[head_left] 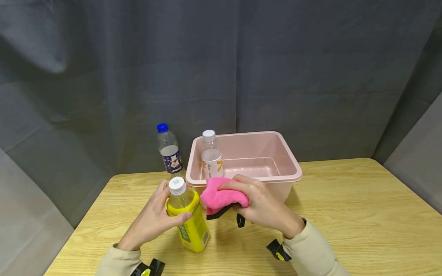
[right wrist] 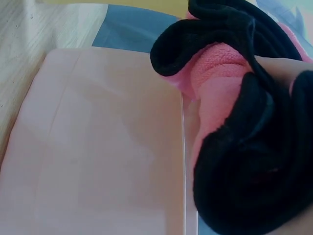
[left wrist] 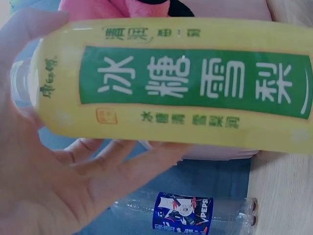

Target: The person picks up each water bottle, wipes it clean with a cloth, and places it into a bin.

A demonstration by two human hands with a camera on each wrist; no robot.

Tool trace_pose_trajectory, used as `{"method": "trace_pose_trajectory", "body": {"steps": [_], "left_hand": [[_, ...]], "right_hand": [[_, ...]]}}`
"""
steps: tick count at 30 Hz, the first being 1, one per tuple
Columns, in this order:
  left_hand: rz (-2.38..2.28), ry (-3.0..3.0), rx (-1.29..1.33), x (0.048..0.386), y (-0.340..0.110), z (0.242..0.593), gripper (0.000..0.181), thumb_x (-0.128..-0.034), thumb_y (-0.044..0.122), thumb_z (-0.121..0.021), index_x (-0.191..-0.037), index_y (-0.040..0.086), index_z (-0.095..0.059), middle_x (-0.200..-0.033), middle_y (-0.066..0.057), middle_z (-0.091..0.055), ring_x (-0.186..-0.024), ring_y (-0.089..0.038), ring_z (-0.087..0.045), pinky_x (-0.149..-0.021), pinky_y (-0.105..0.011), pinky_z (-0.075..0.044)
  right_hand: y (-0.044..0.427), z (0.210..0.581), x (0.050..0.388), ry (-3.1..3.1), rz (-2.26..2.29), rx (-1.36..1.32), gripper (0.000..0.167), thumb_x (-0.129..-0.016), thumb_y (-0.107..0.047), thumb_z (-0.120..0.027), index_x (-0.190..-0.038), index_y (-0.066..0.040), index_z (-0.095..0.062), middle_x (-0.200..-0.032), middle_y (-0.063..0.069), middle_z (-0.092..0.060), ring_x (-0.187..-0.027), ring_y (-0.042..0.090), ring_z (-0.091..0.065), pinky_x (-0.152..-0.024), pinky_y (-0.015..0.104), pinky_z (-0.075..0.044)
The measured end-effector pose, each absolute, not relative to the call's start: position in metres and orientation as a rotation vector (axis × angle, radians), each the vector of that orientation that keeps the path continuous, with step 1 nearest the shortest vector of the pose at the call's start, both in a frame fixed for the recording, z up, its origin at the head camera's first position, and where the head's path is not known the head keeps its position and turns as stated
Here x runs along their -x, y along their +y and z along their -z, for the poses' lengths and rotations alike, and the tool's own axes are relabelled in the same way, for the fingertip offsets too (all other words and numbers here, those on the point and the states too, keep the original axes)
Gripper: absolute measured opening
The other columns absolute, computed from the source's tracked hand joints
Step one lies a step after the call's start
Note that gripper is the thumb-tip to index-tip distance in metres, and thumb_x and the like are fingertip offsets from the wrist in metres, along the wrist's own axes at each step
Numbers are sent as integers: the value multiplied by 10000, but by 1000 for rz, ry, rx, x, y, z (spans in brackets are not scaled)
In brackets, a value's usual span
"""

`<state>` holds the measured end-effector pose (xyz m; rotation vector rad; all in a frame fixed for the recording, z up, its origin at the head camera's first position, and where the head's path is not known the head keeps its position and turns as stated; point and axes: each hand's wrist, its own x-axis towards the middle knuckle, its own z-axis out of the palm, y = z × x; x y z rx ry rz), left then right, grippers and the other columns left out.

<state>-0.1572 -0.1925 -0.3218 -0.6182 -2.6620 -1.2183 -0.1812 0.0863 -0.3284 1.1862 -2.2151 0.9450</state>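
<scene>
My left hand (head_left: pixel 152 218) grips a yellow-labelled bottle (head_left: pixel 194 230) with a white cap near its top; the bottle tilts slightly over the table. In the left wrist view the bottle's green label panel (left wrist: pixel 195 81) faces the camera, with thumb and fingers around its upper part. My right hand (head_left: pixel 264 205) holds a bunched pink cloth (head_left: pixel 222 194) with black edging, just right of the bottle and in front of the pink bin. The right wrist view shows the folded cloth (right wrist: pixel 222 73) covering most of the fingers.
Behind my hands stands a pink bin (head_left: pixel 283 178) with a white-capped bottle (head_left: pixel 211 155) upright at its left end. A blue-capped Pepsi bottle (head_left: pixel 171 155) stands left of the bin. The wooden table (head_left: pixel 348 207) extends to the right, and a grey curtain (head_left: pixel 310 76) hangs behind.
</scene>
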Motion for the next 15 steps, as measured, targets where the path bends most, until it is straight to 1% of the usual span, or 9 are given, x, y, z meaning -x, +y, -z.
{"method": "trace_pose_trajectory", "body": {"steps": [3, 6, 10, 12, 15], "left_hand": [[1217, -2641, 682, 157, -193, 323, 557, -786, 160, -809, -1289, 46, -598, -1135, -51, -518, -1066, -266, -558, -926, -482, -533], [1220, -2628, 746, 156, -193, 323, 598, -773, 102, -787, -1317, 30, -550, -1178, -70, -558, -1090, -278, -587, -921, -472, -554], [1218, -2608, 770, 156, -195, 322, 662, -750, 45, -749, -1362, 15, -497, -1263, -117, -600, -1139, -317, -589, -945, -531, -527], [1221, -2596, 770, 156, -196, 321, 652, -745, 26, -725, -1353, 14, -490, -1280, -133, -610, -1161, -337, -583, -951, -560, -512], [1259, -2582, 796, 157, -198, 323, 594, -755, -1, -681, -1314, 17, -482, -1284, -143, -607, -1203, -376, -568, -967, -595, -485]], "right_hand": [[86, 329, 181, -2198, -974, -1171, 485, -707, 140, -710, -1132, -95, -725, -968, 4, -658, -809, 129, -605, -705, 289, -528], [86, 329, 181, -2182, -1013, -1152, 483, -703, 130, -768, -1127, -97, -727, -996, 12, -673, -850, 143, -633, -735, 312, -547], [85, 327, 182, -2138, -1049, -1120, 492, -691, 72, -851, -1135, -102, -726, -1015, 14, -674, -882, 156, -649, -772, 343, -559], [85, 327, 183, -2104, -1059, -1107, 493, -691, 70, -849, -1139, -95, -724, -1009, 14, -668, -874, 160, -644, -775, 346, -557], [83, 327, 183, -2030, -1081, -1107, 491, -692, 105, -802, -1141, -74, -717, -992, 19, -667, -865, 167, -638, -767, 329, -547]]}}
